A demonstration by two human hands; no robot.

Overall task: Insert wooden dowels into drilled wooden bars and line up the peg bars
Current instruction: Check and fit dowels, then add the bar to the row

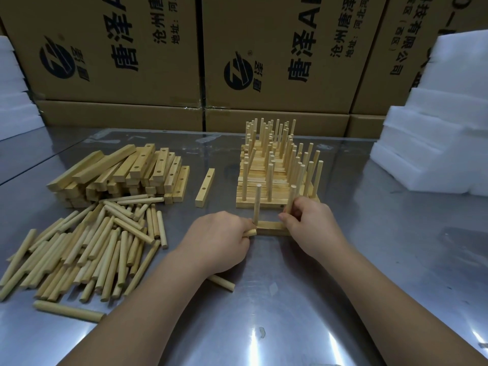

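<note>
Halfway along the bench (pixel 290 299), left grip (pixel 221 233) clenched on the bar (pixel 272 228), right grip (pixel 306 220) pinching a dowel (pixel 292 196) into its end hole: pushed tilted, it could jam or bump the peg bars (pixel 269 178) just behind

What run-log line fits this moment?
left hand holds spare dowel, touches bar | right hand grips upright dowel | finished rows behind

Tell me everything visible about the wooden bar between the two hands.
The bar is a pale, square-edged wooden strip lying flat on the metal table, just in front of the finished peg bars. Two dowels stand upright in it: the left dowel, and the right dowel pinched by the right hand. The left hand, curled round a spare dowel, touches its left end.
</note>
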